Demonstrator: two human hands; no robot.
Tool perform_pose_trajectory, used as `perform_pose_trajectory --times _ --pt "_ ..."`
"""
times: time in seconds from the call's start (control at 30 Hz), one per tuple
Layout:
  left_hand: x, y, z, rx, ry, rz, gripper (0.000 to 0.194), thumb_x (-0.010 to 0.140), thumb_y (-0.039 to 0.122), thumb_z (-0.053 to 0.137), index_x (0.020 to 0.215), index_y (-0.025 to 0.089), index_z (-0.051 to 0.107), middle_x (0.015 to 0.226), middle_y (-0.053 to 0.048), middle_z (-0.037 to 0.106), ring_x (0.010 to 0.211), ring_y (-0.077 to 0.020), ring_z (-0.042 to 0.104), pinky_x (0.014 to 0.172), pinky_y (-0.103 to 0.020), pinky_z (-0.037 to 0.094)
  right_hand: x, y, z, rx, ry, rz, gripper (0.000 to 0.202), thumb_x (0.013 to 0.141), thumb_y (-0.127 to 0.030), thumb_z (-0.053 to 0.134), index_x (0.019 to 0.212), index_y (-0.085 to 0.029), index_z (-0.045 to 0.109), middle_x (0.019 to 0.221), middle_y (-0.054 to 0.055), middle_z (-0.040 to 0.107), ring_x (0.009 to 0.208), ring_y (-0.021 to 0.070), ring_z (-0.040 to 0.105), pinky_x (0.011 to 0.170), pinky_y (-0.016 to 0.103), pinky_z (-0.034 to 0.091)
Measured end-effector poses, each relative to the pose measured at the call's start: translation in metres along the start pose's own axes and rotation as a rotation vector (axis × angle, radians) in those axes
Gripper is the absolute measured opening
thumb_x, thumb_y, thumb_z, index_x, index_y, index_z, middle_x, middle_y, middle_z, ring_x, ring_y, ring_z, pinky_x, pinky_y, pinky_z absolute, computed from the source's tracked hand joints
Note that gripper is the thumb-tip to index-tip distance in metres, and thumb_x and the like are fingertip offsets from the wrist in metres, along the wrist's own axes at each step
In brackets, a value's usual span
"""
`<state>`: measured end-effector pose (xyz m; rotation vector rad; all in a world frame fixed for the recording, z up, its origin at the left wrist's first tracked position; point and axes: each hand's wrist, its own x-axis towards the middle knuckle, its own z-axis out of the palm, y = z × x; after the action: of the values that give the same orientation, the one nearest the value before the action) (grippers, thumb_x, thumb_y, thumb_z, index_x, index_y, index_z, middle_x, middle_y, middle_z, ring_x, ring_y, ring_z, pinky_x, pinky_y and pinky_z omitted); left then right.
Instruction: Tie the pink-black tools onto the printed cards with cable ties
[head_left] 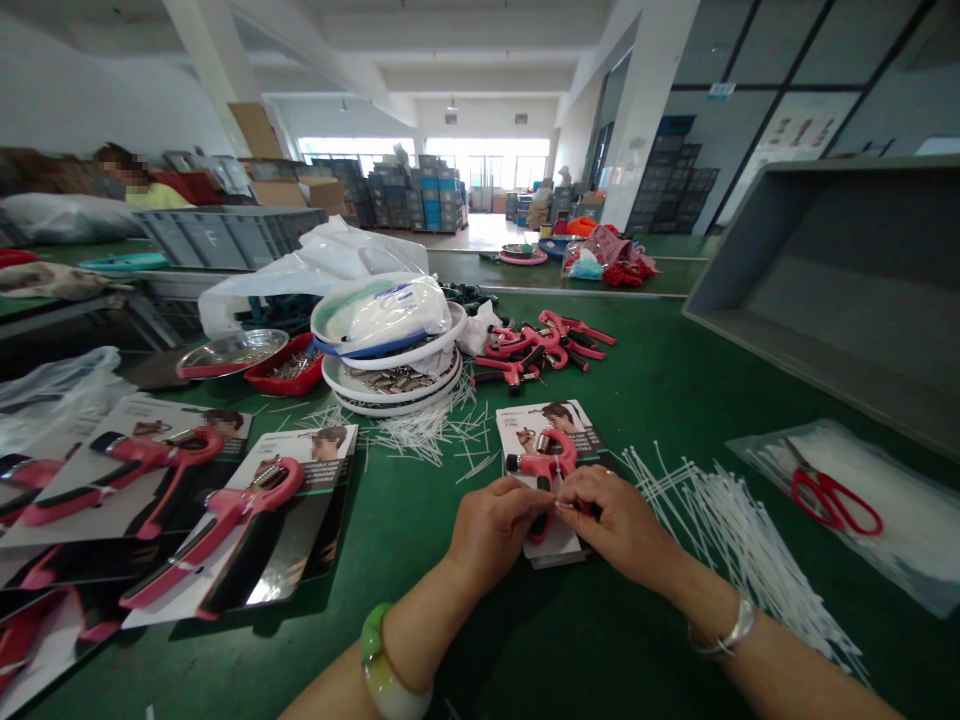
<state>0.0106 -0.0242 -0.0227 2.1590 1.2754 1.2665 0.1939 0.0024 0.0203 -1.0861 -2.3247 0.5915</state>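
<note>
Two hands, two bracelets, one pair scissors, over six pink hand grips.

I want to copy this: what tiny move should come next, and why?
Perhaps a gentle tug: left hand and right hand pinch together over the pink grip on its card, with white ties nearby. What they pinch is too small to tell.

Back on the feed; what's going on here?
The person's left hand and right hand meet over a pink-and-black spring hand exerciser on a printed cardboard card, pinching close together; what they pinch is too small to tell. Loose white plastic cable ties lie to the right, near red-handled metal scissors. More carded exercisers lie to the left.
</note>
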Motion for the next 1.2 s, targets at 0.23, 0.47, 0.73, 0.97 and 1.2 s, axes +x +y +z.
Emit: perform_pose_trajectory --times 0.23,0.47,0.73,0.97,1.2 --pt "0.006 0.013 0.001 -0.075 -0.006 -0.122 0.013 0.08 0.026 0.064 0.09 0.021 0.07 0.085 -0.002 0.071 0.078 -0.0138 0.064 0.07 -0.022 0.049 0.003 -0.002 0.003 -0.15 -0.015 0.046 0.01 0.079 -0.016 0.057 0.075 -0.019 0.066 0.077 0.003 0.065 0.079 0.0188 0.056 0.069 0.03 0.04" --pt "0.008 0.018 0.001 0.032 -0.077 -0.085 0.014 0.084 0.025 0.056 0.092 0.023 0.068 0.086 -0.001 0.068 0.075 -0.0131 0.062 0.065 -0.022 0.046 -0.011 -0.003 -0.014 -0.011 -0.077 -0.029 0.016 0.087 -0.027 0.052 0.096 -0.02 0.064 0.083 0.003 0.065 0.077 0.0158 0.057 0.07 0.028 0.042" --pt "0.013 0.032 0.01 0.18 -0.039 -0.061 0.01 0.079 0.024 0.059 0.083 0.024 0.068 0.092 -0.002 0.068 0.084 -0.0182 0.059 0.075 -0.03 0.044 -0.016 0.005 -0.005 -0.019 0.086 0.09 0.023 0.089 -0.028 0.043 0.071 -0.019 0.053 0.071 0.003 0.057 0.068 0.0168 0.054 0.061 0.028 0.041" --pt "0.015 0.035 0.01 0.272 -0.065 -0.158 0.013 0.071 0.027 0.064 0.084 0.029 0.068 0.112 0.0 0.063 0.098 -0.025 0.056 0.091 -0.048 0.036 -0.045 0.025 0.01 0.263 0.286 0.338 0.028 0.09 -0.042 0.043 0.075 -0.02 0.052 0.061 -0.001 0.052 0.056 0.0144 0.05 0.05 0.025 0.042" --pt "0.012 0.032 0.008 0.222 -0.136 -0.203 0.033 0.07 0.026 0.063 0.104 0.028 0.065 0.113 -0.004 0.061 0.1 -0.0252 0.056 0.089 -0.043 0.044 -0.034 0.005 0.001 0.174 0.226 0.119 0.023 0.092 -0.036 0.04 0.088 -0.02 0.056 0.086 0.006 0.061 0.073 0.0156 0.058 0.062 0.025 0.045"
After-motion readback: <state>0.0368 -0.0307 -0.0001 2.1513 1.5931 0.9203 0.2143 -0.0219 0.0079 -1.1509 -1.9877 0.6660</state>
